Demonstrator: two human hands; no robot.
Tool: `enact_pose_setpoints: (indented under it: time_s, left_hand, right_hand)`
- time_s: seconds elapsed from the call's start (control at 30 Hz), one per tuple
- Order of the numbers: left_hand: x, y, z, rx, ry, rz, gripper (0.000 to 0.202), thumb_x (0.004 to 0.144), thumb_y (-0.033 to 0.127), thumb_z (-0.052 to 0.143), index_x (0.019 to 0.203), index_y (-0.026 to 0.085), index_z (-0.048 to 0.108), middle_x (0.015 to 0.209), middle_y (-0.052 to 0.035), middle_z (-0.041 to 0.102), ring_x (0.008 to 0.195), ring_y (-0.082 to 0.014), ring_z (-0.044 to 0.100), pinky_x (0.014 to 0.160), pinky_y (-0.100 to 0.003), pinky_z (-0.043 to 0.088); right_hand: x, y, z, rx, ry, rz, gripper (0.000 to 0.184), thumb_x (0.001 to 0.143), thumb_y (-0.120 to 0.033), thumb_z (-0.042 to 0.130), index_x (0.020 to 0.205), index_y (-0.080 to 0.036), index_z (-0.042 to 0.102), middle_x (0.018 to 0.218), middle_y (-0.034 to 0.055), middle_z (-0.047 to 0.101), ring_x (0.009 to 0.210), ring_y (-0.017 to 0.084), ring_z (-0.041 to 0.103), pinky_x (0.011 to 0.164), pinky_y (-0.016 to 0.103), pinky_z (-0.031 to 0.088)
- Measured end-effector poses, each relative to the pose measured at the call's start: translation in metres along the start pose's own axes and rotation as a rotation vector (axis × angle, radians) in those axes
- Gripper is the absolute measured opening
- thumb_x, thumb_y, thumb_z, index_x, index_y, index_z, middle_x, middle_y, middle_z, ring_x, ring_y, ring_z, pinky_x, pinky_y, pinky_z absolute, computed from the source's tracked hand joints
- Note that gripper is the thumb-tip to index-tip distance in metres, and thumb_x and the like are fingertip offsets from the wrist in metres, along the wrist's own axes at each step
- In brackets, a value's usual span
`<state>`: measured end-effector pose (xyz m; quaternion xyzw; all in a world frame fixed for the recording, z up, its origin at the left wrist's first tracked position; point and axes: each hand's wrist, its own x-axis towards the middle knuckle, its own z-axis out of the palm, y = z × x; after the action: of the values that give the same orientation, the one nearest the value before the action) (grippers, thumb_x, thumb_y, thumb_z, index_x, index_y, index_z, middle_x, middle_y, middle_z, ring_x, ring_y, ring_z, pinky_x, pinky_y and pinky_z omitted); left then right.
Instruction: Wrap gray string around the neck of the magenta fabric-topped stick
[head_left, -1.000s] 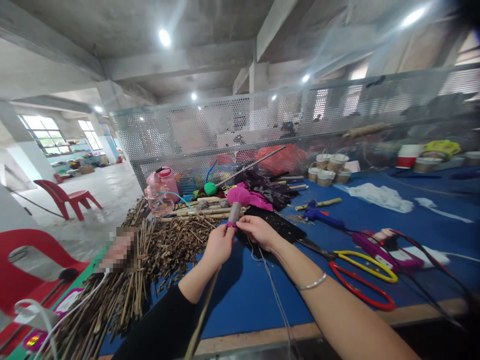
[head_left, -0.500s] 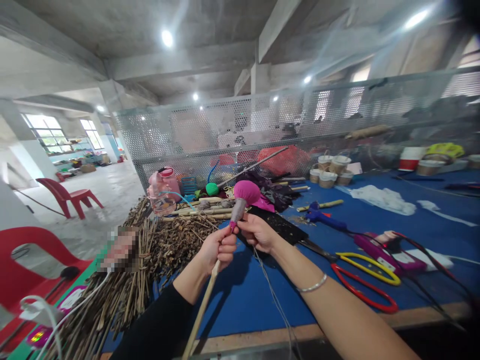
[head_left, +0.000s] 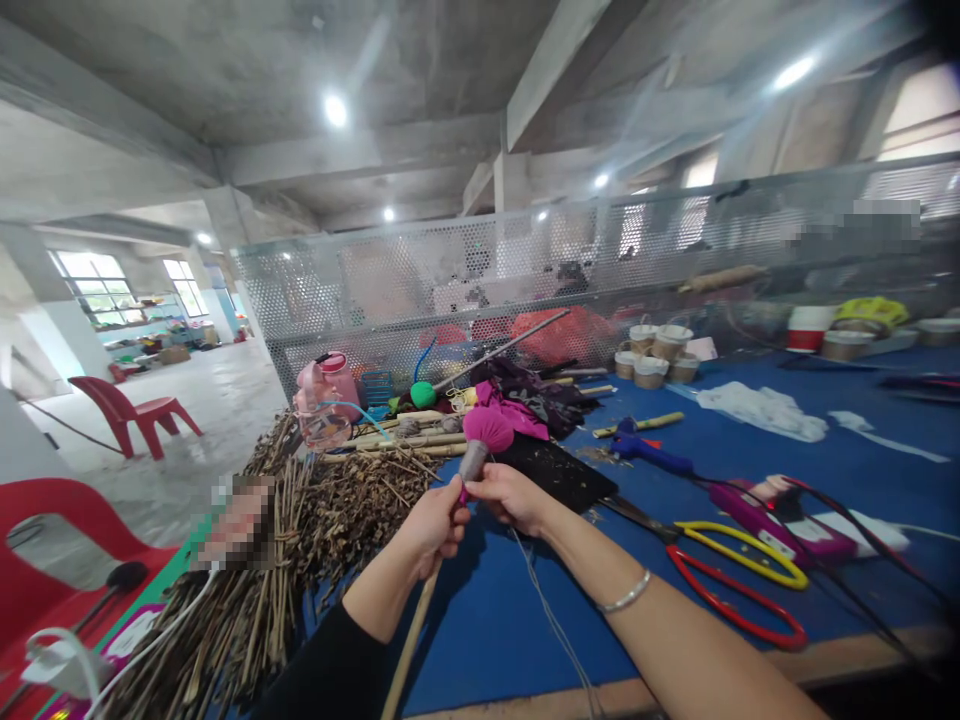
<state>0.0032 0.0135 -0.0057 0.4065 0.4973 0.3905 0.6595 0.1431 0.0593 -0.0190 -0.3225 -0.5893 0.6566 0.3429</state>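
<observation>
My left hand point(head_left: 435, 525) is closed round a bamboo stick point(head_left: 409, 645) that slants up from the table's near edge. The stick's top carries a grey wrapped neck and a round magenta tuft point(head_left: 487, 430). My right hand point(head_left: 510, 493) pinches the neck just below the tuft, fingers pressed together. A thin grey thread point(head_left: 551, 615) hangs from that hand down over the blue table top point(head_left: 495, 600). A silver bangle sits on my right wrist.
A heap of dry twigs and bamboo sticks point(head_left: 262, 580) lies left. Yellow-and-red scissors point(head_left: 739, 580), a blue glue gun point(head_left: 649, 455), a magenta tool with cables point(head_left: 772, 510), dark and pink cloth point(head_left: 536, 400), a pink bottle point(head_left: 326, 400), cups point(head_left: 652, 350), mesh fence and red chairs point(head_left: 139, 415) surround.
The stick has been raised and tilted more upright, and the magenta tuft now stands clear of the cloth pile. Both hands stayed closed on it and shifted slightly nearer.
</observation>
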Motion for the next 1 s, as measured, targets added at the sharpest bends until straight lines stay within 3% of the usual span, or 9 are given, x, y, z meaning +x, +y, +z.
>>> enact_pose_setpoints:
  time_s: [0.1, 0.27, 0.33, 0.47, 0.67, 1.0]
  left_hand:
    - [0.002, -0.005, 0.000, 0.037, 0.052, 0.025, 0.043, 0.072, 0.060, 0.051, 0.076, 0.018, 0.045, 0.050, 0.0096, 0.035, 0.033, -0.0018, 0.023, 0.035, -0.016, 0.007]
    - [0.009, -0.006, -0.011, -0.052, 0.139, 0.064, 0.040, 0.076, 0.057, 0.047, 0.081, 0.017, 0.048, 0.051, 0.0098, 0.032, 0.033, -0.0016, 0.021, 0.036, -0.015, 0.006]
    - [0.012, -0.006, -0.015, -0.074, 0.156, 0.070, 0.041, 0.075, 0.057, 0.048, 0.081, 0.017, 0.048, 0.051, 0.0100, 0.031, 0.034, -0.0016, 0.020, 0.035, -0.015, 0.006]
    - [0.014, -0.007, -0.017, -0.079, 0.153, 0.059, 0.040, 0.075, 0.057, 0.049, 0.081, 0.017, 0.048, 0.051, 0.0099, 0.032, 0.034, -0.0016, 0.020, 0.035, -0.014, 0.007]
    - [0.013, -0.009, -0.014, -0.064, 0.126, 0.061, 0.039, 0.075, 0.055, 0.050, 0.081, 0.017, 0.048, 0.052, 0.0095, 0.033, 0.034, -0.0014, 0.022, 0.035, -0.014, 0.007]
    - [0.014, -0.012, -0.015, -0.048, 0.144, 0.044, 0.034, 0.079, 0.051, 0.048, 0.079, 0.017, 0.047, 0.052, 0.0087, 0.034, 0.034, -0.0021, 0.024, 0.035, -0.015, 0.008]
  right_hand:
    - [0.002, 0.002, -0.003, -0.134, 0.064, -0.044, 0.035, 0.068, -0.044, 0.065, 0.083, -0.014, 0.054, 0.055, -0.0061, 0.049, 0.033, 0.002, 0.025, 0.032, 0.020, 0.015]
    - [0.004, 0.001, -0.022, -0.471, 0.581, -0.331, 0.044, 0.071, -0.044, 0.062, 0.105, -0.015, 0.056, 0.059, -0.0013, 0.057, 0.050, 0.012, 0.048, 0.049, 0.022, 0.035]
    - [0.004, 0.000, -0.027, -0.518, 0.684, -0.414, 0.054, 0.074, -0.042, 0.059, 0.120, -0.016, 0.048, 0.060, -0.0015, 0.058, 0.054, 0.013, 0.052, 0.054, 0.024, 0.038]
    - [0.005, 0.006, -0.026, -0.497, 0.597, -0.402, 0.062, 0.076, -0.036, 0.056, 0.131, -0.015, 0.037, 0.055, -0.0037, 0.056, 0.049, 0.013, 0.049, 0.053, 0.024, 0.038]
    - [0.008, 0.016, -0.019, -0.493, 0.492, -0.297, 0.056, 0.077, -0.028, 0.052, 0.130, -0.017, 0.038, 0.053, -0.0054, 0.052, 0.045, 0.011, 0.046, 0.049, 0.023, 0.036]
    - [0.006, 0.017, -0.010, -0.615, 0.402, -0.359, 0.055, 0.077, -0.023, 0.052, 0.130, -0.013, 0.040, 0.053, -0.0063, 0.050, 0.048, 0.010, 0.041, 0.053, 0.022, 0.035]
